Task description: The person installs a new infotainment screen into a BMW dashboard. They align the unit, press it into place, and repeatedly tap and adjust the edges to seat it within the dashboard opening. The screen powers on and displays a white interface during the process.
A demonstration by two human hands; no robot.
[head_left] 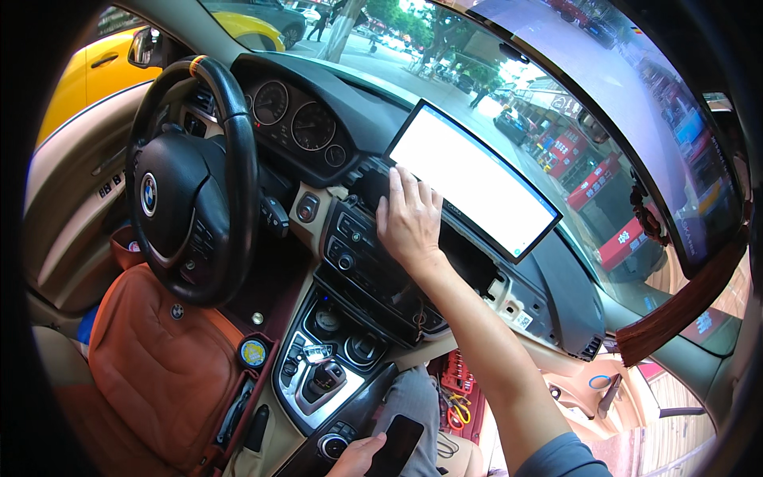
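Note:
A wide display screen (477, 187), lit mostly white, stands tilted above the middle of the dashboard. My right hand (412, 219) reaches up to its lower left edge, palm down, with the fingers stretched out over the lit glass. Below that hand lies the opened dashboard (469, 258), its trim off and dark cavities and brackets showing. Low in the view, my left hand (359, 459) holds a black smartphone (397, 447) near my grey-trousered leg; the phone's display is dark, and part of the hand is cut off by the lower edge.
The steering wheel (238, 159) and orange driver's seat cover (163, 366) are at the left. A gear lever (322, 378) rises from the centre console. A red tool case (457, 372) and yellow-handled pliers (458, 413) lie in the passenger footwell. A red tassel (683, 306) hangs at right.

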